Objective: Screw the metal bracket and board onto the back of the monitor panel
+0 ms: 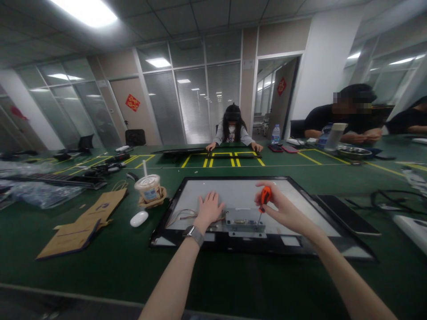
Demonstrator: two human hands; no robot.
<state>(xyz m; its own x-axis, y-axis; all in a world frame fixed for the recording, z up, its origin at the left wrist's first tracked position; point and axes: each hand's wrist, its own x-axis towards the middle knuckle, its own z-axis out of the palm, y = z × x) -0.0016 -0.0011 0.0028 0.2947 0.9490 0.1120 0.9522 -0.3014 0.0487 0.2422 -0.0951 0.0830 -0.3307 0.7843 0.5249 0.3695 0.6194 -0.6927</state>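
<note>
A monitor panel (293,191) lies face down on the green table, with a grey metal connector box (245,218) near its front edge. My left hand (209,209) rests flat on the panel just left of the box, fingers spread, a watch on the wrist. My right hand (276,205) is closed round an orange-handled screwdriver (264,198), held upright with its tip on the right side of the box. Thin wires (182,215) trail left from under my left hand.
A lidded drink cup with a straw (148,186), a white mouse (139,218) and brown cardboard (80,224) lie to the left. A dark flat panel (347,214) and cables (396,200) lie to the right. One person sits across the table; others sit at far right.
</note>
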